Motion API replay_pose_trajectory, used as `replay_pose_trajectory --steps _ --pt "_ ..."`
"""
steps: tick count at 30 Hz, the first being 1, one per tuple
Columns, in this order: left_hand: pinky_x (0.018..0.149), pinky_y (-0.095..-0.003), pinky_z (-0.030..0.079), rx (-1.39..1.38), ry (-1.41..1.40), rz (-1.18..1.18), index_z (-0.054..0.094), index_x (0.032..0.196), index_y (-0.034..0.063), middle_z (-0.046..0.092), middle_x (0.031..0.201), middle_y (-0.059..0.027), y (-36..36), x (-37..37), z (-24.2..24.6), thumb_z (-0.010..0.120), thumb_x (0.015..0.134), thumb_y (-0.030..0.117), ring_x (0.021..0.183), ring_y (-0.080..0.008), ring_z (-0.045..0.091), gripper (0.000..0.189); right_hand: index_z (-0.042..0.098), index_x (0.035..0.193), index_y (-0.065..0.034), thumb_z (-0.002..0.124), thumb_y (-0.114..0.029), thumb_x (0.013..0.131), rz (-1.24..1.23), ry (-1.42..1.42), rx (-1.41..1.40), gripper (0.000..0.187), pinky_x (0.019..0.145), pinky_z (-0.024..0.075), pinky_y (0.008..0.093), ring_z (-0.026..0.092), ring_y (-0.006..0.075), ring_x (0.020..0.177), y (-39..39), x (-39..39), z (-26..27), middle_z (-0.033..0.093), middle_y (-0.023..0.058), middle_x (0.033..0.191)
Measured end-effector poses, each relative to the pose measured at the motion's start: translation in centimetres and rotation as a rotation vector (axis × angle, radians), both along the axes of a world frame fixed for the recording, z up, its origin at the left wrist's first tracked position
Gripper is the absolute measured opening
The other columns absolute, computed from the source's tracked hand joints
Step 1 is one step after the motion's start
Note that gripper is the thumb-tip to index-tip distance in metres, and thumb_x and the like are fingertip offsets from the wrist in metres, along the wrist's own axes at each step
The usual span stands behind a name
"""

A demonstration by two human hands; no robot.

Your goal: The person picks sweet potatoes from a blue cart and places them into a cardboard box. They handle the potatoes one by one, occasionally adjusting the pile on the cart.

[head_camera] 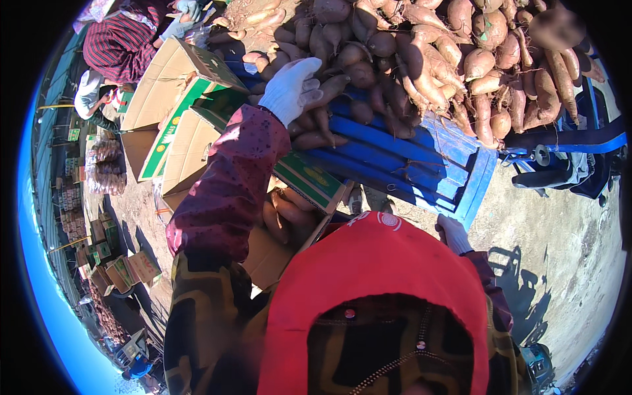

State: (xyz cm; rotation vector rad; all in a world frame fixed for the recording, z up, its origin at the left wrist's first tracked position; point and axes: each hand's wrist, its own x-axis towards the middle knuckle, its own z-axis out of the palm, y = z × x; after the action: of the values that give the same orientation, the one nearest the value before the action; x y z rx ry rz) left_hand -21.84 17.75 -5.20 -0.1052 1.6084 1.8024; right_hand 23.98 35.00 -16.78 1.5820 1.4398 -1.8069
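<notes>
My left hand point(292, 91), in a white knit glove, reaches over the sweet potato pile point(355, 64). Its fingertips lie against one sweet potato point(333, 90); whether they grip it is unclear. Under my left forearm stands an open cardboard box point(321, 185) with green printing, with several sweet potatoes point(289, 212) inside. My right hand point(453, 234), also gloved, is low beside the corner of the blue metal truck bed point(429, 168). Its fingers look curled, but the red cloth of my headwear point(375, 252) partly covers that arm, and contact with the bed's edge cannot be told.
Another open cardboard box point(163, 108) stands at the left, near a person in a striped top point(118, 47) with gloved hands. Farther left are stacked cartons point(118, 271) and bagged produce point(105, 168). A blue metal rail point(587, 140) runs along the right.
</notes>
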Motion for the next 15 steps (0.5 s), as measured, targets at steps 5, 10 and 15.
replay_pose_trajectory --steps 5,10,15 --pt "0.082 -0.042 0.055 -0.681 -0.023 -0.485 0.056 0.13 0.0066 0.058 0.124 -0.0172 7.9 5.9 -6.1 0.067 0.09 0.026 0.101 -0.0322 0.063 0.046 0.058 0.12 0.0029 0.057 -0.032 0.089 0.268 0.054 0.208 0.047 0.059 0.0461 0.0301 0.058 0.0161 0.066 -1.4 3.5 -3.0 0.063 0.0089 0.084" --pt "0.084 -0.0349 0.054 -0.963 0.766 -1.429 0.053 0.138 0.0109 0.051 0.136 -0.0237 8.7 2.1 -18.1 0.065 0.089 0.022 0.108 -0.0327 0.063 0.052 0.05 0.14 -0.001 0.057 -0.029 0.089 0.353 0.03 0.255 0.059 0.076 0.0537 0.0363 0.067 0.0236 0.083 -1.8 2.4 -0.7 0.067 0.0172 0.113" --pt "0.07 -0.0319 0.053 -0.797 0.059 -0.477 0.041 0.143 -0.0045 0.063 0.111 -0.0221 7.7 3.2 -18.8 0.081 0.072 0.046 0.089 -0.0231 0.065 0.096 0.063 0.124 -0.0114 0.057 -0.026 0.092 1.143 0.376 0.79 0.035 0.094 0.0492 0.0403 0.056 0.0329 0.118 -0.5 6.8 -4.5 0.062 0.0138 0.126"
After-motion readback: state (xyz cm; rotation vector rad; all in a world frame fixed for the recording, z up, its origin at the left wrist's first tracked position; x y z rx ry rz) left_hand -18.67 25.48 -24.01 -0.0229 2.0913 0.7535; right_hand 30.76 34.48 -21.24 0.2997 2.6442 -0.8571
